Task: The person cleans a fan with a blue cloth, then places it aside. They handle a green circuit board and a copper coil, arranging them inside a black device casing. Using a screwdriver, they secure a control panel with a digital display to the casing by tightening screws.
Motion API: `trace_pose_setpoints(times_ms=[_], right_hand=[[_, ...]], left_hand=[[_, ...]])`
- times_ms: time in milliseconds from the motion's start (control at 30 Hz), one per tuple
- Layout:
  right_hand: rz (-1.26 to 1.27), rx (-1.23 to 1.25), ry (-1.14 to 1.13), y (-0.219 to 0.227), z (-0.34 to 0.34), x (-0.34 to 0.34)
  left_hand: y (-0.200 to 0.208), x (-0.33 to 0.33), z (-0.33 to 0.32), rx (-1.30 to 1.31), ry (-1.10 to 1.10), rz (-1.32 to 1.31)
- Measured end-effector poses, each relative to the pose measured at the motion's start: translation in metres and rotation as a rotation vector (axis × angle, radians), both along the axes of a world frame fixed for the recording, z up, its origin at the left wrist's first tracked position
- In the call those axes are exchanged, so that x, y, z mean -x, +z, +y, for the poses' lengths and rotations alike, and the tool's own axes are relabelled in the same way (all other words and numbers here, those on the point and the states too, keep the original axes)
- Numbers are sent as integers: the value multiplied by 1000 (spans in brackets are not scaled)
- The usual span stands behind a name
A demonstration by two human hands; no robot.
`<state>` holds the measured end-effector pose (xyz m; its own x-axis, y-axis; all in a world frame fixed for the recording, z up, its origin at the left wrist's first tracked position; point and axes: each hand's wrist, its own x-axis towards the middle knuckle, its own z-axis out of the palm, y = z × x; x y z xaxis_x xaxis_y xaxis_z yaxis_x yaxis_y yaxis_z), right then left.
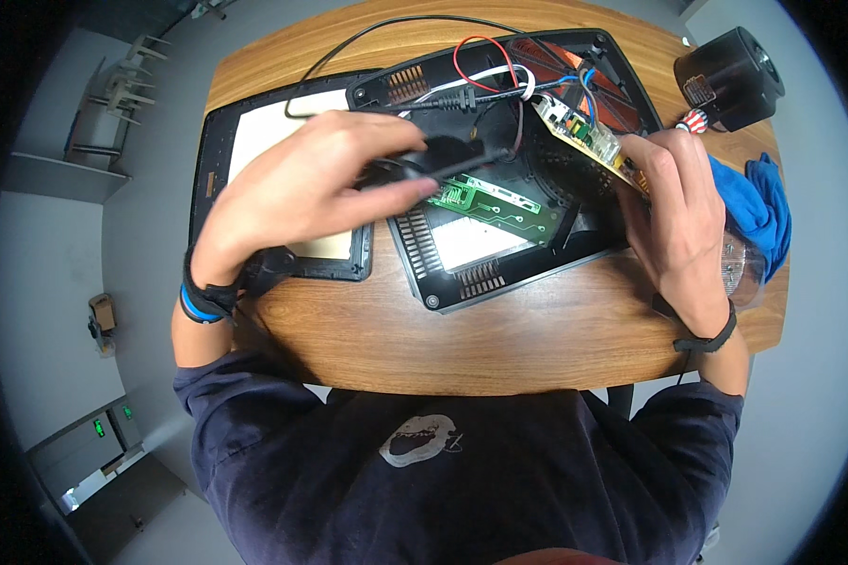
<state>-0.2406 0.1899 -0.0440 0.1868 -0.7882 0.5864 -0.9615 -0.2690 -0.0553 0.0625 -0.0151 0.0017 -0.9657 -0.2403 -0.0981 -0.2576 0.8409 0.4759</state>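
My left hand (pixel 325 179) is closed on a dark part (pixel 476 165) with a thin, bar-like edge. Motion blurs it, and its kind is unclear. Below it, a green circuit board (pixel 495 207) lies inside an open black plastic housing (pixel 433 287). A second circuit board (pixel 579 141), crowded with components and wires, stands tilted over the housing's right side. My right hand (pixel 674 198) grips its near end, with some fingertips hidden behind it. Red, white and blue wires (pixel 481 47) and a black power cord (pixel 367 26) run around the boards.
Left of the housing lies a black-framed panel (pixel 363 254) with a pale face. At the right are a black cylinder (pixel 735 80), a screwdriver with a red-and-white striped handle (pixel 694 121), a blue cloth (pixel 758 207) and a clear plastic container (pixel 742 273) on the wooden table (pixel 443 348).
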Motion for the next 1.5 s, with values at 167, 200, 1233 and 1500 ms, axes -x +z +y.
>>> trace_pose_setpoints(times_ms=[167, 200, 1233, 1500], right_hand=[[14, 27, -5, 2, 0, 4], [12, 37, -4, 3, 0, 5], [-74, 48, 12, -6, -4, 6], [-102, 2, 40, -8, -2, 4]], left_hand=[[-36, 22, 10, -8, -10, 206], [-39, 29, 8, 32, -18, 243], [-40, 17, -22, 320, 432, 576], [-29, 12, -35, 495, 242, 613]])
